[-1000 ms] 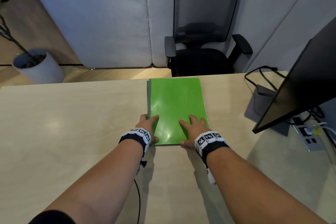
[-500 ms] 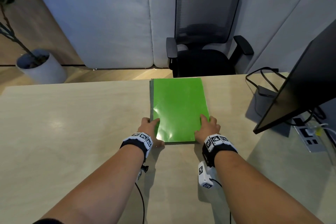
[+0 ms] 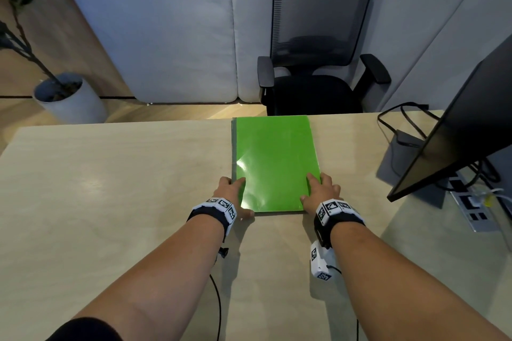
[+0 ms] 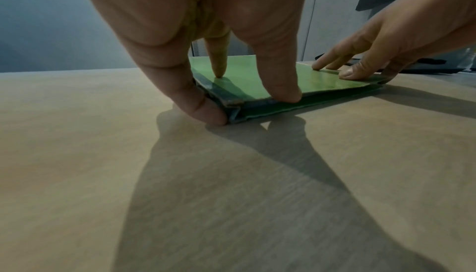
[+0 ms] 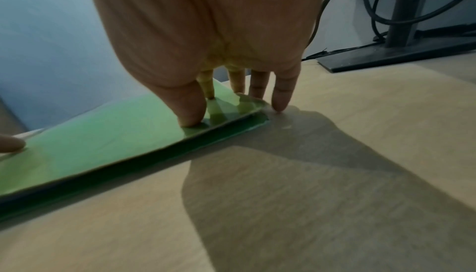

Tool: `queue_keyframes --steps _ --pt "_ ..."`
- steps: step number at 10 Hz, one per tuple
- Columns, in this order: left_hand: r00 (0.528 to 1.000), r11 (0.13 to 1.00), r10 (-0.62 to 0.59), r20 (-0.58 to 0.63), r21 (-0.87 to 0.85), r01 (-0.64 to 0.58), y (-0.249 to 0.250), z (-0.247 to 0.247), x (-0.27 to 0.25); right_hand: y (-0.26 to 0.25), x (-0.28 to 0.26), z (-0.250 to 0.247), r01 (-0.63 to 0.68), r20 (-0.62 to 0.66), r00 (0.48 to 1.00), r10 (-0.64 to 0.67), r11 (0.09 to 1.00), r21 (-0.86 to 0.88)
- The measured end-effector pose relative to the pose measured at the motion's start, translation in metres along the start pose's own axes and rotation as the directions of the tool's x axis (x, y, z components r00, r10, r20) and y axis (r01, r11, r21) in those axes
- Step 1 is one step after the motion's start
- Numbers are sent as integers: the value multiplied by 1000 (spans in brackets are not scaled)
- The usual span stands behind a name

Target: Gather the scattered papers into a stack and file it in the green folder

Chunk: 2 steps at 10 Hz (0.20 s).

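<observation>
The green folder lies closed and flat on the wooden desk, its grey spine on the left. My left hand is at its near left corner; in the left wrist view its fingertips press on the cover and one finger touches the spine's side. My right hand rests at the near right corner, where straight fingers press the cover along its right edge and the little finger touches the desk. No loose papers show in any view.
A black monitor stands at the right with cables and a power strip beside its base. An office chair stands behind the desk's far edge, which the folder reaches. A plant pot stands on the floor at far left.
My right hand has slid from the middle of the cover's near edge to its right corner. The left hand has stayed at the left corner, and the folder still lies shut.
</observation>
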State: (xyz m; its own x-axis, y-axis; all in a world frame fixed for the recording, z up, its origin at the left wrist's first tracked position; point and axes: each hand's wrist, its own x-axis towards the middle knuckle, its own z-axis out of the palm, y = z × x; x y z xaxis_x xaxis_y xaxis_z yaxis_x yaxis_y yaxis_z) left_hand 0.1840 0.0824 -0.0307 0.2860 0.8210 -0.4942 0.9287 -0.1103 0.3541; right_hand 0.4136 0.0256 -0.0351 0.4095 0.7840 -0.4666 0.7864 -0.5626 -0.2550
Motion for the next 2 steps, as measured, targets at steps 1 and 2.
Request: queue_keyframes --steps 1,2 --pt "1000 1000 -16 26 11 15 0 -5 0 -7 -7 -4 0 1 1000 0 998 -65" --pt "998 999 -33 58 44 31 -3 -13 -1 -17 -12 -10 51 -16 998 -52 996 -74"
